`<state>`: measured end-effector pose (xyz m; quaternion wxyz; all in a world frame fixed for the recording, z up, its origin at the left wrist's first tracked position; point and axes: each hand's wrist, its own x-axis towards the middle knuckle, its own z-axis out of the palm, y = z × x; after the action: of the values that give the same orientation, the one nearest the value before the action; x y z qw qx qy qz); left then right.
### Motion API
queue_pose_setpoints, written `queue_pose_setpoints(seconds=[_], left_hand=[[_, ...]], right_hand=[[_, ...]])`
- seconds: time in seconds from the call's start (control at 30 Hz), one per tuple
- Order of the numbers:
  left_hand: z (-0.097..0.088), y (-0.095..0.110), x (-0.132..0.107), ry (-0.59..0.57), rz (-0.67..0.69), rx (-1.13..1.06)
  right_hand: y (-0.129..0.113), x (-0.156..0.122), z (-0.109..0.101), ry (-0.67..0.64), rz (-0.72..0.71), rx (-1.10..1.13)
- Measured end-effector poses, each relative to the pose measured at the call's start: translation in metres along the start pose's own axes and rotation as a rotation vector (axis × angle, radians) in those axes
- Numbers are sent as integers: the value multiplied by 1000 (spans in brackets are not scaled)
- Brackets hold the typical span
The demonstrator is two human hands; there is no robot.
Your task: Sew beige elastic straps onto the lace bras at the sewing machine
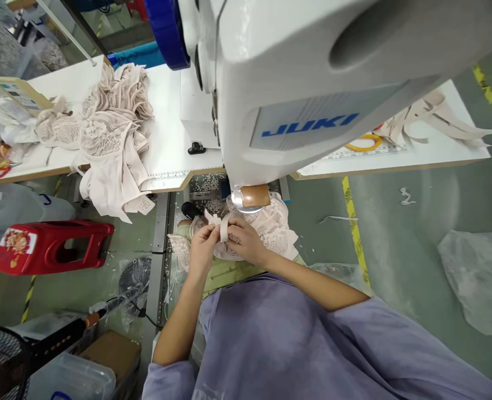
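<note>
My left hand point(204, 240) pinches the end of a pale beige fabric strap point(224, 228), in front of the sewing machine head. Close beside it, my right hand point(244, 238) has its fingers closed on the same strap, which curves up in a small loop between the two hands. Beige lace bra pieces point(273, 225) lie under and behind my hands, over my lap. The white JUKI sewing machine point(312, 111) hangs just beyond them, its rounded lower end point(251, 196) above the lace. Its needle area is hidden from me.
A pile of beige lace bras point(110, 133) drapes over the left table edge. More beige straps point(433, 119) and yellow-handled scissors point(364, 143) lie on the right table. A red stool point(54, 244) and a fan point(4, 361) stand to my left. Plastic sheeting point(479, 278) lies on the right floor.
</note>
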<state>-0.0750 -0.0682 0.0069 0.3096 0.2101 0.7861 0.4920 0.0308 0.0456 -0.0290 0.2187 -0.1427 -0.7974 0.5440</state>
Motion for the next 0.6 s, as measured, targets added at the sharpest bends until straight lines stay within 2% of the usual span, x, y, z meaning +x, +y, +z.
queue_pose_setpoints(seconds=[0.13,0.27,0.4,0.47,0.53,0.6], left_hand=[[-6,23,-8,33,48,13],[-12,46,-17,-51,63,28],[-9,54,-18,-96,14,29],[-4,55,-14,-123,39,61],[2,55,-10,-104,100,125],[9,56,-5,-40,151,213]], right_hand=[[-7,-3,-20,-8,24,-26],[-21,8,-36,0,38,-83],[-25,17,-38,65,62,-81],[-23,15,-34,120,-5,-115],[-19,9,-31,150,-138,-195],[-11,6,-35,97,-259,-296]])
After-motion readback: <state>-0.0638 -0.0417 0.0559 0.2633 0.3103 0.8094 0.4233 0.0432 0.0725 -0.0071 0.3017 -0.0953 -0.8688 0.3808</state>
